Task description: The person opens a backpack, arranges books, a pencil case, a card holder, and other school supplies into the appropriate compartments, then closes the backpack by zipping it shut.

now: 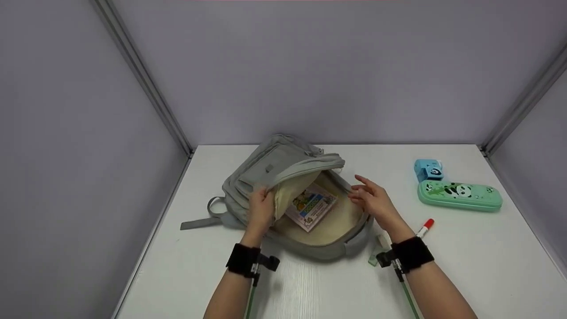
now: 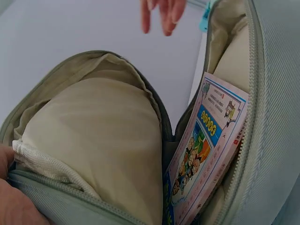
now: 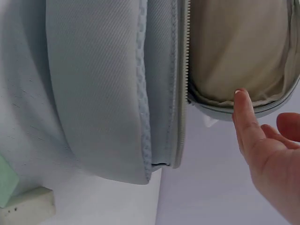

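Step looks like holding the backpack [image 1: 266, 170] open; book [image 1: 312, 207] lies inside it. Left hand [image 1: 261, 208] grips its flap [image 1: 305, 167]; right hand [image 1: 376, 206] empty, fingers loosely spread beside its opening. Next likely needs flap kept clear for reaching in.

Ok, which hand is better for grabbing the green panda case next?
Probably the right hand: it seems to hold nothing and is nearer the green panda case, while the left hand grips the backpack flap.
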`<state>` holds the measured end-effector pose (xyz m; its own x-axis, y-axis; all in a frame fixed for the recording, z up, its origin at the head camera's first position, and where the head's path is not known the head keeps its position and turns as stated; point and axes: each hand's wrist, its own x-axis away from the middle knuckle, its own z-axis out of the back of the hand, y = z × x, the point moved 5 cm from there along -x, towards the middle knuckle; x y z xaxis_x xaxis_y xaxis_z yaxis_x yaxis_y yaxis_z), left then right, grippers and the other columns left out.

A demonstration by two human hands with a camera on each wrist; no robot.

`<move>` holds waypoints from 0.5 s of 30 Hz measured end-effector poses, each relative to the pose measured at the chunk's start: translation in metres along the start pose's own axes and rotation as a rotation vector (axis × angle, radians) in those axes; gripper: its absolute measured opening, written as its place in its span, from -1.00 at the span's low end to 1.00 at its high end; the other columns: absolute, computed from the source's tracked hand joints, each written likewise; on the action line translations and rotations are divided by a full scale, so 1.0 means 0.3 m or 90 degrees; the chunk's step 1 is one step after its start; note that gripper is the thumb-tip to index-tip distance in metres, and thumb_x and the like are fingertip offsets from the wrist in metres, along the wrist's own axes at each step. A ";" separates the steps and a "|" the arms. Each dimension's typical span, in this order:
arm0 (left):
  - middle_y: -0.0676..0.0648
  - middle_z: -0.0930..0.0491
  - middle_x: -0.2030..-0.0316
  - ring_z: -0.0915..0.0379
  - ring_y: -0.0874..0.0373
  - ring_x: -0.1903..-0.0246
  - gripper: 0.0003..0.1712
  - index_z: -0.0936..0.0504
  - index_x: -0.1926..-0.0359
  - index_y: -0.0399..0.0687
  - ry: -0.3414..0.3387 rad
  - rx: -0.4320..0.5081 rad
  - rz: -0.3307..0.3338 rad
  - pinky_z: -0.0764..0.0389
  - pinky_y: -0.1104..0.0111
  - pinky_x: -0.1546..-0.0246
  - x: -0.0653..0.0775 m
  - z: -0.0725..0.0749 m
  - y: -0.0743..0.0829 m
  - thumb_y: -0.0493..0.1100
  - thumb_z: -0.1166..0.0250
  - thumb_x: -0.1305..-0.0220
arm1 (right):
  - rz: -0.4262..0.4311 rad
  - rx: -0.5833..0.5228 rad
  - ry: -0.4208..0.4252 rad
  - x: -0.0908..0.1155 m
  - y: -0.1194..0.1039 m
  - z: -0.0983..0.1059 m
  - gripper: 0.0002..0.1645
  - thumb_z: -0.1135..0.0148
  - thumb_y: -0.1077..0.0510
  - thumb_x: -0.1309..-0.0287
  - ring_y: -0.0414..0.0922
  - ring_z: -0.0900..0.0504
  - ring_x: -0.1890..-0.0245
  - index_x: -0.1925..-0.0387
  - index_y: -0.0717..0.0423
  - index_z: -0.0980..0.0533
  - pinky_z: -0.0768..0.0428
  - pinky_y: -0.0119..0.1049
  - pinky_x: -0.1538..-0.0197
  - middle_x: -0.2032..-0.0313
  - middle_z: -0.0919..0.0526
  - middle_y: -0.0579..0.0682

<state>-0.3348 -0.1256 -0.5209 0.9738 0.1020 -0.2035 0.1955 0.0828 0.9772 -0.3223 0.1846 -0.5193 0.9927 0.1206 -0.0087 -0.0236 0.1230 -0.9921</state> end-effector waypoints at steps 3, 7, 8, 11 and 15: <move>0.07 -0.13 0.71 -0.06 0.25 0.74 -0.59 -0.18 0.60 -0.02 -0.049 -0.023 -0.018 -0.20 0.41 0.68 0.011 -0.016 0.008 -0.34 0.02 -0.42 | 0.044 0.023 -0.001 0.002 -0.019 -0.004 -0.39 0.17 0.29 -0.52 0.22 -0.33 -0.30 -0.52 0.14 -0.04 -0.44 -0.16 -0.20 -0.37 -0.17 0.32; 0.07 -0.13 0.76 0.00 0.28 0.81 -0.64 -0.26 0.57 -0.03 -0.117 -0.084 -0.055 -0.15 0.40 0.73 0.029 -0.038 0.021 -0.35 0.04 -0.41 | 0.087 0.078 -0.017 0.009 -0.031 -0.013 -0.33 0.10 0.32 -0.49 0.17 -0.17 -0.41 -0.53 0.02 -0.05 -0.31 -0.02 -0.30 -0.49 -0.01 0.17; 0.08 -0.13 0.76 0.01 0.30 0.81 -0.65 -0.26 0.56 -0.02 -0.132 -0.104 -0.067 -0.14 0.39 0.73 0.033 -0.043 0.023 -0.35 0.04 -0.41 | 0.089 0.094 -0.021 0.010 -0.030 -0.015 -0.33 0.09 0.31 -0.48 0.15 -0.14 -0.42 -0.52 0.01 -0.06 -0.28 0.01 -0.31 -0.50 0.00 0.14; 0.09 -0.16 0.76 0.01 0.32 0.80 -0.66 -0.26 0.57 -0.04 -0.177 -0.144 -0.086 -0.13 0.40 0.71 0.045 -0.059 0.022 -0.35 0.01 -0.38 | 0.098 0.134 -0.050 0.015 -0.022 -0.022 -0.37 0.06 0.30 -0.47 0.16 -0.08 -0.44 -0.50 0.08 -0.12 -0.19 0.09 -0.34 -0.49 -0.02 0.17; 0.07 -0.31 0.72 -0.07 0.31 0.77 -0.77 -0.53 0.44 -0.13 -0.244 -0.140 -0.060 -0.19 0.41 0.70 0.066 -0.071 0.001 -0.33 -0.04 -0.36 | 0.098 0.180 -0.080 0.019 0.001 -0.027 -0.47 0.03 0.34 -0.45 0.20 -0.03 -0.45 -0.39 0.27 -0.27 -0.16 0.09 -0.35 -0.45 -0.09 0.29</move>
<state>-0.3180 -0.1024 -0.5260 0.9340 -0.2867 -0.2131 0.2961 0.2875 0.9109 -0.3157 0.1775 -0.5207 0.9531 0.2768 -0.1225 -0.2211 0.3599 -0.9064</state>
